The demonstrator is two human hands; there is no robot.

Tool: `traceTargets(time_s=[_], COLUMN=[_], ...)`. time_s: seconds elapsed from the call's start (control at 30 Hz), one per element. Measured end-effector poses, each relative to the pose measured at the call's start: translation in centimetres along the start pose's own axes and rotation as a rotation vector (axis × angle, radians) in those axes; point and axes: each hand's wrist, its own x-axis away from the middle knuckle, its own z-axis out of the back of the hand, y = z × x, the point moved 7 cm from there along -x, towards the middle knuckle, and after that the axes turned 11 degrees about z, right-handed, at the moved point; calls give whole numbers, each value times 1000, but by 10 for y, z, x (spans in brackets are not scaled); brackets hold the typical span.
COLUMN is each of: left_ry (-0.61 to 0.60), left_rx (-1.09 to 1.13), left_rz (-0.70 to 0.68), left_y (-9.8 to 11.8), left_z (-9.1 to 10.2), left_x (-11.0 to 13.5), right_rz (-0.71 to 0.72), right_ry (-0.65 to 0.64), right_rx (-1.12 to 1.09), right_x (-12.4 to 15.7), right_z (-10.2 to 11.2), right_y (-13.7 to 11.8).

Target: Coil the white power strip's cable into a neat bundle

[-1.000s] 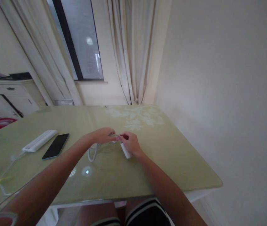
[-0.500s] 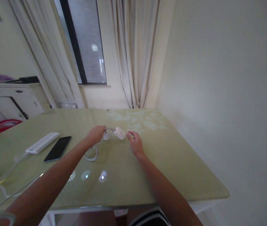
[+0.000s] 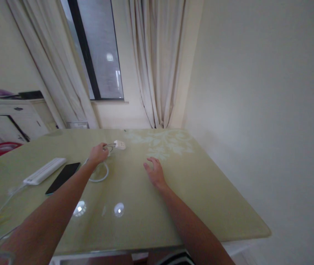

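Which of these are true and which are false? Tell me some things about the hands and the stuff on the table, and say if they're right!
1. The left hand holds the white cable near the charger plug. True.
2. The right hand grips the phone. False: it rests open on the table, far from the phone.
3. The phone lies beside the power strip. True.
4. The charger plug is red. False: it is white.

The left hand (image 3: 98,154) grips a white cable (image 3: 99,173) with its charger plug (image 3: 119,144); the right hand (image 3: 154,173) lies flat on the tabletop (image 3: 201,191), right of the plug.
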Motion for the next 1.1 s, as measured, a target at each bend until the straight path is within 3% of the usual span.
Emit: traceTargets(time_s=[0.13,0.3,0.43,0.57,0.63,0.8,0.87,0.97,1.1], left_ry=[-60,-16,162,358,326,15,-3,87,262], left_rx=[-58,-131,-121,-31,5,14,6,-17,-37], left_rz=[-9,-92,-159,-285,-340,-500,-552,-542,-344], left_y=[10,28,41,69,85,113,111,94,62], left_z=[-13,-26,-24,-21,-31,-71,-73,-60,-28], left_x=[7,24,50,99,123,157,158,150,136], right_rz=[-14,11,34,36,43,41,27,1,-17], right_ry=[-32,-84,-71,-1,36,83,116,150,148], right_rx=[61,261,373,370,342,293,273,243,220], right_x=[0,3,2,-3,-5,-6,-6,-7,-8], right_z=[-2,6,18,26,30,38,42,44,43], right_y=[-1,-12,-14,-7,-4,4,8,15,22])
